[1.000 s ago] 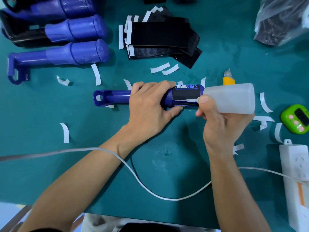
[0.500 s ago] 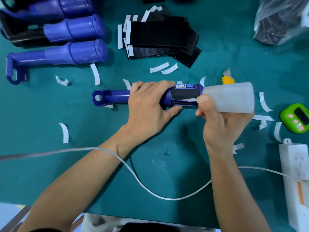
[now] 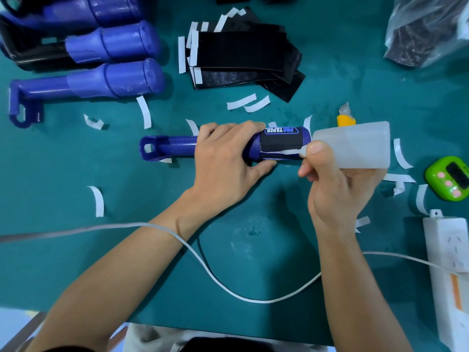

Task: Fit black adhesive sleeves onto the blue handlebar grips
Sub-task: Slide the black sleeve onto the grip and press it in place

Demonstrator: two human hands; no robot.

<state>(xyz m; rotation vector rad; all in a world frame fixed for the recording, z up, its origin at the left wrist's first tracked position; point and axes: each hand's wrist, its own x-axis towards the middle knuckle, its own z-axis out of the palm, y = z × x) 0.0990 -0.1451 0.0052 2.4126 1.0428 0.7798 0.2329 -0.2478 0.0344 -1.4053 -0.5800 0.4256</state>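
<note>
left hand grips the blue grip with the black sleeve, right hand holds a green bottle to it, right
No: the head view shows the bottle in the right hand is translucent white, not green. The left hand does grip the blue grip with the black sleeve.

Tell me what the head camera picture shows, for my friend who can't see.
The left grip, a bare hand, holds a blue handle wrapped in a black sleeve, while the right grip holds a cloudy plastic bottle, its tip at the sleeve's edge. More blue handles, a pile of black sleeves and white paper strips lie on the green table.
</note>
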